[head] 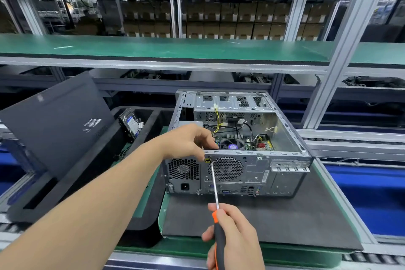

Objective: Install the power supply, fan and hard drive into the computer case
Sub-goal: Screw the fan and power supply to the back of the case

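An open computer case (282, 173) lies on a dark mat with its rear panel facing me. The power supply (183, 171) sits at the left of that panel, the round fan grille (228, 169) beside it. My left hand (188, 142) reaches over the case's top rear edge, fingers curled down at the corner above the fan; whether they pinch anything is hidden. My right hand (232, 234) grips a black and orange screwdriver (213, 184), whose tip meets the panel at the fan's upper left. A hard drive (130, 124) leans in a black tray to the left.
The dark side panel (57, 125) leans in a black foam tray (140, 219) at the left. The mat (285, 221) lies on a green pallet on a roller conveyor. A green shelf (175, 48) runs above, with aluminium posts at the right.
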The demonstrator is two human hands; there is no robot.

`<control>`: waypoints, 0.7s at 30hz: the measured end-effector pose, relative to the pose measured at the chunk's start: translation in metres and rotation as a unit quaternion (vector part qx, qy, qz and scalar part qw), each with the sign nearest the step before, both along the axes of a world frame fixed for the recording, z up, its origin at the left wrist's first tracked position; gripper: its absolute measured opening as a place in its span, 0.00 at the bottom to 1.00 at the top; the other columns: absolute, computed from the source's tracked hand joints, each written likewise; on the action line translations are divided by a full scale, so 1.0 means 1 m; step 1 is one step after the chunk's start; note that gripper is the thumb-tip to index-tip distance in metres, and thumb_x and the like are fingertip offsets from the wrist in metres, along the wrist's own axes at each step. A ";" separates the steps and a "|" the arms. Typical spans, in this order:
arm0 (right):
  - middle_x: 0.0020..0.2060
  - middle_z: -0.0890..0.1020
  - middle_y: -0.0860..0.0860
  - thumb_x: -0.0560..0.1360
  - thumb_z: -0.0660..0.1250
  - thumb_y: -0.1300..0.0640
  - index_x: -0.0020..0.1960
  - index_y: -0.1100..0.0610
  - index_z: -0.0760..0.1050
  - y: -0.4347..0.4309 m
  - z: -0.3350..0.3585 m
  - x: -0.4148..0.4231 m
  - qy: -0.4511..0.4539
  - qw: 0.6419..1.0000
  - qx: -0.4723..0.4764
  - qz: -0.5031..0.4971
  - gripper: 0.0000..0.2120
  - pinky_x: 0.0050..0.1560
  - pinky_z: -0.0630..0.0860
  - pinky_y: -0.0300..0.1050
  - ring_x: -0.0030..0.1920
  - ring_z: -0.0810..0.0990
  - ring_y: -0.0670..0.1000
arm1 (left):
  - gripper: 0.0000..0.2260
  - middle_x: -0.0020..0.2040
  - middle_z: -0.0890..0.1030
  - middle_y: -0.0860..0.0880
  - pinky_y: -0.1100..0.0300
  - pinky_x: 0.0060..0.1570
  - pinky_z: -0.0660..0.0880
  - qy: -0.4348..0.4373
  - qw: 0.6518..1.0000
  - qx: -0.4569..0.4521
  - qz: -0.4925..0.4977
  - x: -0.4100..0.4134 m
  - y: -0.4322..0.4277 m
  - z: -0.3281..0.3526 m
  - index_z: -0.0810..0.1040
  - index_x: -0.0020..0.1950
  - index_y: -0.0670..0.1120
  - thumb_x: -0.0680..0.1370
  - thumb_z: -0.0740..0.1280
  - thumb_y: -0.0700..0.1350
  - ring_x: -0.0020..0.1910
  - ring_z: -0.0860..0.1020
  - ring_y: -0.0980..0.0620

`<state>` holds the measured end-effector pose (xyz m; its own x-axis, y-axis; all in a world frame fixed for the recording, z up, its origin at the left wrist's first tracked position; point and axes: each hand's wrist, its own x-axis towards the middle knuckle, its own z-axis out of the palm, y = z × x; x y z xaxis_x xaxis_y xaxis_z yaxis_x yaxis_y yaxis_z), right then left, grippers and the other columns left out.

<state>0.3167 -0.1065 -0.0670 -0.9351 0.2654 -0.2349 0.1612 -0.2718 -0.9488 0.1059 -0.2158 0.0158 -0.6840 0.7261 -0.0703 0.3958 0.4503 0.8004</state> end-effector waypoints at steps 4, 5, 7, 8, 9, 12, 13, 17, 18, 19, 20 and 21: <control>0.30 0.80 0.61 0.85 0.62 0.60 0.50 0.56 0.84 0.000 0.001 0.002 -0.004 1.000 0.001 -0.007 0.12 0.22 0.64 0.39 0.19 0.69 0.54 | 0.14 0.57 0.84 0.42 0.35 0.66 0.72 0.000 1.000 -0.004 -0.006 -0.003 -0.001 -0.002 0.83 0.49 0.49 0.66 0.72 0.37 0.65 0.76 0.35; 0.30 0.80 0.62 0.85 0.62 0.60 0.51 0.55 0.84 0.000 0.001 0.002 -0.005 1.000 0.000 -0.008 0.12 0.22 0.65 0.39 0.19 0.69 0.54 | 0.14 0.58 0.84 0.46 0.36 0.66 0.72 0.002 1.000 -0.007 -0.011 -0.004 -0.001 -0.002 0.82 0.50 0.49 0.67 0.72 0.36 0.65 0.77 0.37; 0.31 0.81 0.61 0.85 0.62 0.59 0.51 0.55 0.84 -0.001 0.001 0.001 -0.008 1.000 -0.002 -0.010 0.12 0.22 0.65 0.39 0.19 0.69 0.54 | 0.14 0.58 0.84 0.50 0.40 0.67 0.73 0.012 1.000 -0.018 -0.019 -0.005 -0.002 -0.003 0.81 0.50 0.49 0.69 0.73 0.33 0.65 0.78 0.43; 0.31 0.81 0.61 0.85 0.62 0.59 0.51 0.54 0.84 -0.001 0.000 0.001 -0.008 1.000 -0.004 -0.011 0.12 0.22 0.65 0.38 0.20 0.70 0.54 | 0.15 0.58 0.84 0.51 0.41 0.67 0.73 0.019 0.999 -0.022 -0.021 -0.006 -0.003 -0.003 0.81 0.50 0.51 0.70 0.74 0.33 0.64 0.79 0.46; 0.31 0.81 0.61 0.85 0.62 0.59 0.51 0.54 0.84 -0.001 0.000 0.001 -0.008 1.000 -0.006 -0.012 0.12 0.22 0.65 0.38 0.20 0.70 0.54 | 0.15 0.58 0.84 0.51 0.42 0.67 0.73 0.025 0.999 -0.025 -0.022 -0.006 -0.003 -0.003 0.81 0.50 0.52 0.71 0.75 0.34 0.64 0.79 0.48; 0.32 0.81 0.61 0.85 0.62 0.59 0.51 0.53 0.84 -0.002 -0.001 0.001 -0.007 1.000 -0.012 -0.015 0.12 0.22 0.65 0.38 0.20 0.70 0.54 | 0.14 0.58 0.84 0.53 0.46 0.68 0.73 0.037 0.999 -0.022 -0.025 -0.007 -0.004 -0.003 0.81 0.50 0.53 0.72 0.77 0.37 0.63 0.79 0.52; 0.32 0.81 0.61 0.85 0.61 0.58 0.51 0.53 0.84 -0.002 -0.002 0.002 -0.007 1.000 -0.013 -0.015 0.13 0.22 0.65 0.38 0.20 0.70 0.54 | 0.13 0.58 0.84 0.53 0.47 0.68 0.73 0.040 0.999 -0.021 -0.025 -0.007 -0.004 -0.003 0.81 0.51 0.53 0.72 0.77 0.38 0.63 0.79 0.52; 0.32 0.81 0.60 0.85 0.61 0.58 0.51 0.53 0.84 -0.004 -0.001 0.003 -0.006 1.000 -0.013 -0.009 0.12 0.22 0.65 0.38 0.21 0.70 0.54 | 0.13 0.58 0.84 0.53 0.46 0.67 0.74 0.042 0.999 -0.013 -0.025 -0.006 -0.004 -0.003 0.81 0.50 0.54 0.73 0.78 0.38 0.63 0.79 0.48; 0.32 0.81 0.60 0.85 0.61 0.58 0.51 0.53 0.84 -0.004 0.000 0.003 -0.007 1.000 -0.013 -0.007 0.12 0.22 0.65 0.38 0.21 0.70 0.54 | 0.13 0.58 0.84 0.53 0.46 0.67 0.74 0.043 0.999 -0.014 -0.026 -0.005 -0.004 -0.003 0.81 0.50 0.54 0.73 0.78 0.38 0.63 0.79 0.48; 0.32 0.81 0.60 0.85 0.61 0.58 0.51 0.53 0.84 -0.005 0.000 0.003 -0.007 1.000 -0.013 -0.006 0.12 0.22 0.65 0.38 0.21 0.70 0.54 | 0.13 0.58 0.84 0.54 0.47 0.66 0.74 0.045 0.998 -0.015 -0.028 -0.005 -0.004 -0.003 0.81 0.51 0.54 0.73 0.77 0.38 0.63 0.79 0.49; 0.32 0.81 0.60 0.85 0.61 0.58 0.52 0.53 0.84 -0.005 0.000 0.003 -0.007 1.000 -0.013 -0.004 0.12 0.22 0.65 0.38 0.21 0.70 0.54 | 0.14 0.58 0.83 0.54 0.47 0.66 0.74 0.048 0.998 -0.017 -0.029 -0.006 -0.004 -0.003 0.81 0.51 0.54 0.73 0.77 0.38 0.63 0.80 0.50; 0.32 0.81 0.60 0.85 0.61 0.58 0.52 0.53 0.84 -0.005 0.000 0.003 -0.008 1.000 -0.012 -0.004 0.12 0.22 0.65 0.38 0.21 0.70 0.54 | 0.14 0.57 0.83 0.55 0.48 0.66 0.74 0.053 0.998 -0.020 -0.030 -0.006 -0.004 -0.003 0.81 0.52 0.53 0.73 0.77 0.37 0.62 0.80 0.52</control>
<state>0.3196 -0.1113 -0.0668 -0.9290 0.2669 -0.2564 0.1744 -0.2954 -0.9393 0.1001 -0.2201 0.0132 -0.6446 0.7639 -0.0304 0.5038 0.4543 0.7347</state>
